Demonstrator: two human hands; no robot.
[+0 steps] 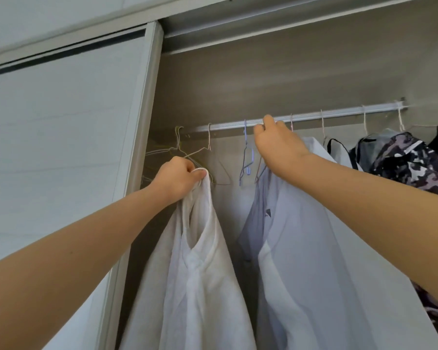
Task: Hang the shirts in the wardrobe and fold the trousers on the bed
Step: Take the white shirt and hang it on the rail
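Observation:
I look up into an open wardrobe with a silver hanging rail point(339, 113). My left hand point(178, 176) grips the collar of a white shirt point(197, 274), which hangs down from my fist below the rail. My right hand point(276, 145) reaches up to the rail, its fingers curled at the hook of a hanger that carries a pale blue-white shirt point(314, 248). What exactly those fingers pinch is hidden behind the hand. No trousers or bed are in view.
Empty wire hangers point(187, 152) bunch at the rail's left end and a blue hanger point(247, 157) hangs beside my right hand. More clothes, one with a dark camouflage print point(410, 160), fill the right side. The sliding door point(61, 147) stands at the left.

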